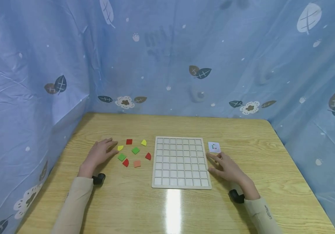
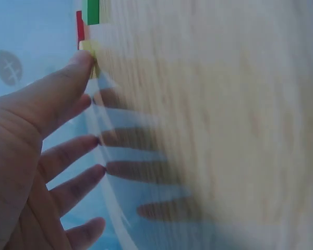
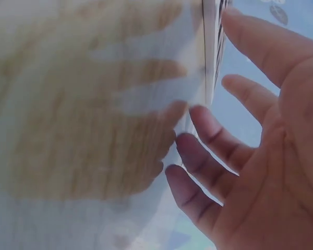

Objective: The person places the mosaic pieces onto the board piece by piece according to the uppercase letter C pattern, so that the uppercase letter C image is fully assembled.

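Observation:
My left hand (image 1: 98, 153) hovers low at the left of some small flat coloured pieces, its fingers loosely extended. Nearest to it is a yellow quarter-round piece (image 1: 120, 148); in the left wrist view the thumb tip overlaps the yellow piece (image 2: 87, 46), and I cannot tell if they touch. Close by lie a green square (image 1: 122, 157) and a red quarter-round piece (image 1: 125, 162). A pale wooden grid board (image 1: 181, 187) lies flat in the middle. At its right edge is my right hand (image 1: 226, 168), fingers relaxed and slightly bent, with nothing held.
Further pieces lie between left hand and board: a red square (image 1: 129, 141), a yellow quarter-round (image 1: 143, 142), a green square (image 1: 135, 150), a red quarter-round (image 1: 148, 156) and an orange square (image 1: 137, 163). A patterned card (image 1: 214, 147) lies beyond the right hand. Blue curtain (image 1: 167, 58) surrounds the table.

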Demonstrator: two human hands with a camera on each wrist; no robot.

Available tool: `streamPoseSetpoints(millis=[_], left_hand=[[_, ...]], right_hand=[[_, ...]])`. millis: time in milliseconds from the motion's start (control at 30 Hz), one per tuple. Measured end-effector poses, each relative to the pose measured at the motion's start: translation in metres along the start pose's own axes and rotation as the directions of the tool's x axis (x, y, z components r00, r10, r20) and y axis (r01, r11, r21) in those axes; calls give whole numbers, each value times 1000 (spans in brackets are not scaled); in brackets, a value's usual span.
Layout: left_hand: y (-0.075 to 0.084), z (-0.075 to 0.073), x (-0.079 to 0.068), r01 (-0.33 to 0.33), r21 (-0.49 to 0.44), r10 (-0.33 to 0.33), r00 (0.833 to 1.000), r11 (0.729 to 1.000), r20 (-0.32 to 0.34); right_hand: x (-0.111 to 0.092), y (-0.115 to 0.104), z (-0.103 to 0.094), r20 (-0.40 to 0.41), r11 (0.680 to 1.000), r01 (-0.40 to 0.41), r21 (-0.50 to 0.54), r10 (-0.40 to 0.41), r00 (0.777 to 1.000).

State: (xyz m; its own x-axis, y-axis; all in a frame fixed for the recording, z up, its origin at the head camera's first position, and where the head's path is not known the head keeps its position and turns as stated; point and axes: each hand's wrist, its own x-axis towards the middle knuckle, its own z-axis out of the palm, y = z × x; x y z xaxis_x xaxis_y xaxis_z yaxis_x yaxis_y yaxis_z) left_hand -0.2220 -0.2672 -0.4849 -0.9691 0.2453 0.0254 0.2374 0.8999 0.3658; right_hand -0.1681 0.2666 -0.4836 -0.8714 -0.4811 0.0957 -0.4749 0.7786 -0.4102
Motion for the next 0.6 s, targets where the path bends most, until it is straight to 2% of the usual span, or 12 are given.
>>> streamPoseSetpoints(millis=[167,400,600], left_hand=[[1,0,1,-16,4,16,1000,1000,-15],[2,2,3,-36,-4,36,999,999,-35],[3,3,5,-45,-13,44,997,999,-68]], right_hand=[[1,2,-5,82,995,0,104,-8,997],[4,6,-7,161,992,-7,124,-13,987],[6,6,-6,173,990,-1,141,-23,985]])
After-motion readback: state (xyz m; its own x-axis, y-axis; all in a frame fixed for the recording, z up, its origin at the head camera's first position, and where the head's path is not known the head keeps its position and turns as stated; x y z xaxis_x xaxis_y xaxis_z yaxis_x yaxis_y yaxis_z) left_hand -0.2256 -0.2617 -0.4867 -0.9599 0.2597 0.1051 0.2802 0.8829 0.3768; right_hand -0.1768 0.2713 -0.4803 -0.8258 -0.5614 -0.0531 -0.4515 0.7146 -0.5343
